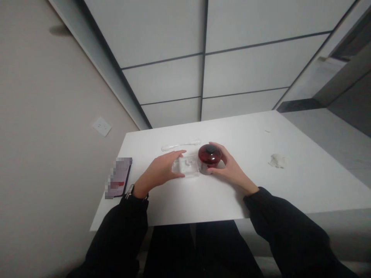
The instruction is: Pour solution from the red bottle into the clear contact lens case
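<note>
On the white table (203, 204), my left hand (162, 168) grips the left side of a clear plastic box (189, 166), thumb along its near edge and fingers along the far one. Something small and whitish shows inside the box, too unclear to name. Right beside it stands a round jar (209, 158) with a dark red, glossy top and a black knob. My right hand (227, 164) is wrapped around the jar's right side, thumb in front and fingers behind. Behind the box lies a long, thin, clear-wrapped item (181, 145).
A phone (118, 179) lies at the table's left edge. Toward the right are a crumpled whitish piece (277, 161) and a small scrap (267, 131). A wall with a socket (102, 126) borders the left; panelled sliding doors (174, 85) stand behind the table.
</note>
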A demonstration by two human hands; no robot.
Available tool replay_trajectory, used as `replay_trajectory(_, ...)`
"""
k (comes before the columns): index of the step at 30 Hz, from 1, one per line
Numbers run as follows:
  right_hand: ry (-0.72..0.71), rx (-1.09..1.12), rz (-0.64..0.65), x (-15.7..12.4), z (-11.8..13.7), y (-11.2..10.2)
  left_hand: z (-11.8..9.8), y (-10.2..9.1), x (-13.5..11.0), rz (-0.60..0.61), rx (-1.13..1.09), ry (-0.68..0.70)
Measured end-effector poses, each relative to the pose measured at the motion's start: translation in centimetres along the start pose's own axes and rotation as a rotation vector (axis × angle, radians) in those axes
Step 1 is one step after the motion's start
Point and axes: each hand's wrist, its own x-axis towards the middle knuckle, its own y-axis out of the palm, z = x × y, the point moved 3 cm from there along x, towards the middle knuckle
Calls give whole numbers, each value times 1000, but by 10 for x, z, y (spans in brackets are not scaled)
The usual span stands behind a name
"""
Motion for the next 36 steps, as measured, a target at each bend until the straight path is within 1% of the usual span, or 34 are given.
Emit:
replay_trajectory(7, -9, 24, 12, 1, 3, 1, -6, 5, -14, -7, -30, -12)
replay_trajectory(9, -6, 35, 16, 1, 3, 1, -8, 2, -15, -1, -37, -8)
replay_trajectory(11, -7, 37, 23, 1, 2, 1, -15, -5, -12, 5, -66, 16)
replay_trajectory(13, -2, 41, 38, 2, 0, 0, -29, -15, -2, -9, -129, 65)
replay_trajectory(16, 2, 58, 50, 2, -2, 0, -57, -31, 22, -45, -230, 180)
replay_trajectory(19, 13, 69, 59, 2, -3, 0, -81, -40, 47, -24, -243, 281)
replay_trajectory(21, 15, 68, 60, 3, -2, 0, -89, -43, 60, 0, -226, 313)
replay_trajectory(24, -6, 58, 39, 4, 2, 0, -94, -45, 71, 3, -183, 341)
replay_trajectory(28, -8, 46, 43, 4, 6, 1, -99, -38, 78, -38, -13, 293)
replay_trajectory(31, -9, 31, 27, 3, 8, 0, -104, -30, 77, -27, 103, 256)
replay_trajectory(33, -10, 30, 26, 2, 8, 0, -106, -29, 73, 11, 117, 236)
replay_trajectory(36, -28, 28, 31, 3, 8, -1, -104, -36, 66, 69, 77, 193)
